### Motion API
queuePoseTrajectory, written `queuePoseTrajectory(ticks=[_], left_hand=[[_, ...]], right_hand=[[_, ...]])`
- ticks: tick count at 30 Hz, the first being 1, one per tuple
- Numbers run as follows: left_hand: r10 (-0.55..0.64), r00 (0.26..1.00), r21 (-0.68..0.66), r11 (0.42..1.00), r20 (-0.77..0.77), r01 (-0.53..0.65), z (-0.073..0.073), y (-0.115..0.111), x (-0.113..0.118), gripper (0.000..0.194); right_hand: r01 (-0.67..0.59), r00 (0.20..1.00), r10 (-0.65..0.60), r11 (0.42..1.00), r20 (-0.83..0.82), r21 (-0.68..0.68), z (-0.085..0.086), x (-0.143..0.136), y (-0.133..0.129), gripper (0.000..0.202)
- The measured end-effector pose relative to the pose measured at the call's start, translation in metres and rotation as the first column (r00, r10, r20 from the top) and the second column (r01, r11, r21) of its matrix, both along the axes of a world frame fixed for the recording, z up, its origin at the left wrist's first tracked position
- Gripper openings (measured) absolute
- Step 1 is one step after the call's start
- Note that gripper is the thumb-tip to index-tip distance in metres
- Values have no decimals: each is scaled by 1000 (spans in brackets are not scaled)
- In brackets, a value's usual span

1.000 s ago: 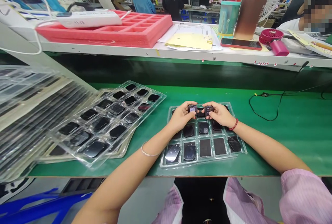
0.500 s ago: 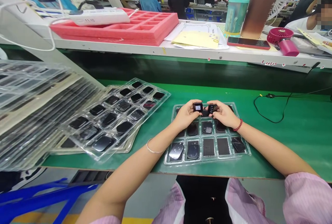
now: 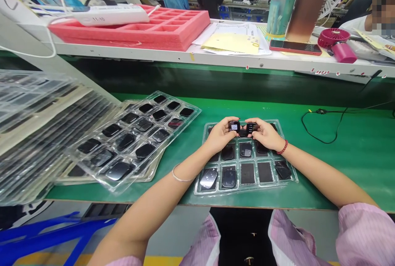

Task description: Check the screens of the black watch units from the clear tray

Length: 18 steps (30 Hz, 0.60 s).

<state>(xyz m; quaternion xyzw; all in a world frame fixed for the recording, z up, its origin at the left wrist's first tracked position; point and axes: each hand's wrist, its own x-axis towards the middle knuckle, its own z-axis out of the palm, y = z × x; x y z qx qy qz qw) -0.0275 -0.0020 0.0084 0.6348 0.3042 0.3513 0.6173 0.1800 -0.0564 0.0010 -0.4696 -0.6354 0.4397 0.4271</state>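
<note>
My left hand (image 3: pixel 219 135) pinches a small black rounded-square piece (image 3: pixel 234 127) with a white QR label facing me. Between the fingers and thumb of my right hand (image 3: pixel 267 135) is a second black piece (image 3: pixel 251 128) with rows of white marks. The two pieces are held side by side, with something dark between them that I cannot make out. Both hands are above the far part of a clear plastic tray (image 3: pixel 243 192). Black glossy rounded-square panels (image 3: pixel 229 177) lie in several of its cells, while two front cells show only dark padding. My hands hide part of the back row.
At left another clear tray (image 3: pixel 169 141) of black panels lies slanted on other trays, beside a tall tray stack (image 3: pixel 37 146). A thin black cable (image 3: pixel 321 139) lies right. The shelf (image 3: pixel 222 61) ahead carries red foam (image 3: pixel 185 38), papers, a phone and a pink fan.
The view has shifted slightly, so the shelf and left trays appear a little further left. My hands keep nearly the same pose over the tray, with the same two pieces.
</note>
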Motion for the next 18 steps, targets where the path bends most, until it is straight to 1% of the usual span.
queuePoseTrajectory(ticks=[5, 18], left_hand=[[15, 999, 8, 1000, -29, -14, 0, 1, 0, 53], [11, 1000, 7, 1000, -18, -11, -1, 1, 0, 53]], right_hand=[[3, 1000, -3, 1000, 15, -2, 0, 0, 0, 50], [3, 1000, -3, 1000, 20, -10, 0, 0, 1, 49]])
